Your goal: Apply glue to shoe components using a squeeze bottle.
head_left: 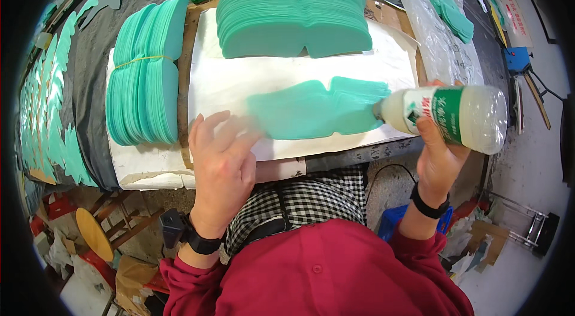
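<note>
The left hand's (223, 163) blurred fingers look released; the right hand's (440, 160) clasp a tilted translucent plastic bottle (475, 117), its neck at thin, lobed green sheets (305, 114) (apparently unfinished). The yellow-banded green bundle (144, 91), left, looks done; the tall green stack (293, 11), far, shows no band.

The thin, lobed sheets (317, 111) are teal-green. The cylindrical plastic bottle (473, 117) bears a white-and-green label (446, 112). The cloth garment (323, 197) is black-and-white gingham; the button-front shirt (323, 268), crimson.

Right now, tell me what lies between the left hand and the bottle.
In the head view, thin green material on white paper lies between the left hand and the bottle.
</note>
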Motion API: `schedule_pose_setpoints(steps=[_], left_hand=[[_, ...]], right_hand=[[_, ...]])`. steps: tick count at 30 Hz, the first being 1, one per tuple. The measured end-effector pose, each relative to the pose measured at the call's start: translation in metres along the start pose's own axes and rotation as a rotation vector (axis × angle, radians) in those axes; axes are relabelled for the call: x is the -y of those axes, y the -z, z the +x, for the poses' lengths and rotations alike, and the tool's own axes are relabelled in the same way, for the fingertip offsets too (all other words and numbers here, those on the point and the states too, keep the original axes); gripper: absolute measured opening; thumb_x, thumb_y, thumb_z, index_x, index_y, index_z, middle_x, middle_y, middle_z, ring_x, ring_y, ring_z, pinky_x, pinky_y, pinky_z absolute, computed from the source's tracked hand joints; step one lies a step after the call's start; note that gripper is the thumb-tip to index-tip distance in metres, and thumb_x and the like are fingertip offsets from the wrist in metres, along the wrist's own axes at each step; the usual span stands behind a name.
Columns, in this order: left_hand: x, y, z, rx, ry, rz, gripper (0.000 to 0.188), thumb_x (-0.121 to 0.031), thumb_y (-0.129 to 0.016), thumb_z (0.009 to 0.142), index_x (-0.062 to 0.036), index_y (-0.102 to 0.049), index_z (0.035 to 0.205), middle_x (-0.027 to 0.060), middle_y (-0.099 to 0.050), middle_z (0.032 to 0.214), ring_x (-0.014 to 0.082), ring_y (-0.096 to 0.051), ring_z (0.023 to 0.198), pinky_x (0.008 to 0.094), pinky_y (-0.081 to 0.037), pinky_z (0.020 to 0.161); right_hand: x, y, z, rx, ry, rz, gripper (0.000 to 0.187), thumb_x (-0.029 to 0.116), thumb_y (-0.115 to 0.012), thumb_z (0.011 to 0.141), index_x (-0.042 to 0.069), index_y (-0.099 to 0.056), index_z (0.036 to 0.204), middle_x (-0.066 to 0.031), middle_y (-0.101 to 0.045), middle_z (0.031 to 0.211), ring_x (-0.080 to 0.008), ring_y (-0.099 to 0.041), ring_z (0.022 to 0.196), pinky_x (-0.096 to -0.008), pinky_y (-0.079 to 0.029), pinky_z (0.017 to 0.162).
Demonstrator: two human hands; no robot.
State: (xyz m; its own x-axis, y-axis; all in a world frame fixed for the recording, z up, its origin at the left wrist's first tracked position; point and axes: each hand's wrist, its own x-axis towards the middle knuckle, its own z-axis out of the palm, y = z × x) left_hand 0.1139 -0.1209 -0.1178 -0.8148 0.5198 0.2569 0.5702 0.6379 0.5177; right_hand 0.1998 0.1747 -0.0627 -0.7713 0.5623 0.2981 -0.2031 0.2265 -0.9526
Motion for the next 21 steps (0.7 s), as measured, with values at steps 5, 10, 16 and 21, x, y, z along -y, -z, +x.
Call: schedule_pose_setpoints(steps=[5,10,16,21], left_hand=[[0.003,0.011,-0.012,-0.055,0.048,-0.064,0.037,0.01,-0.057,0.074,-0.0086,-0.073,0.101,0.0067,-0.068,0.112,0.0365,-0.056,0.117,0.051,-0.037,0.109],[0.006,0.018,-0.026,-0.085,0.114,-0.082,0.038,0.009,-0.062,0.071,-0.0094,-0.072,0.103,0.0105,-0.067,0.107,0.0385,-0.056,0.115,0.0553,-0.037,0.109],[0.003,0.026,-0.027,-0.13,0.165,-0.167,0.036,0.009,-0.063,0.068,-0.0084,-0.069,0.099,0.01,-0.067,0.104,0.0354,-0.057,0.103,0.0458,-0.043,0.095],[0.006,0.024,-0.01,-0.109,0.088,-0.053,0.031,0.011,-0.056,0.076,-0.0045,-0.072,0.098,0.0104,-0.066,0.105,0.0305,-0.056,0.1,0.039,-0.046,0.088]], right_hand=[[0.011,-0.072,0.003,0.289,-0.084,-0.046,0.073,-0.006,-0.078,0.083,0.0,-0.044,0.147,-0.0229,-0.059,0.137,-0.0293,-0.061,0.12,-0.0407,-0.052,0.103],[-0.005,-0.125,-0.01,0.577,0.187,-0.101,0.043,0.004,-0.084,0.078,-0.002,-0.066,0.117,-0.0117,-0.073,0.11,-0.0171,-0.07,0.098,-0.0322,-0.056,0.085],[0.003,-0.133,-0.017,0.578,0.232,0.104,0.065,0.009,-0.086,0.074,0.0,-0.058,0.131,-0.0157,-0.064,0.131,-0.0272,-0.068,0.112,-0.034,-0.054,0.093],[0.025,-0.055,-0.008,0.58,0.145,-0.299,0.076,0.021,-0.09,0.075,0.0,-0.051,0.137,-0.0161,-0.064,0.127,-0.0271,-0.063,0.118,-0.0376,-0.052,0.099]])
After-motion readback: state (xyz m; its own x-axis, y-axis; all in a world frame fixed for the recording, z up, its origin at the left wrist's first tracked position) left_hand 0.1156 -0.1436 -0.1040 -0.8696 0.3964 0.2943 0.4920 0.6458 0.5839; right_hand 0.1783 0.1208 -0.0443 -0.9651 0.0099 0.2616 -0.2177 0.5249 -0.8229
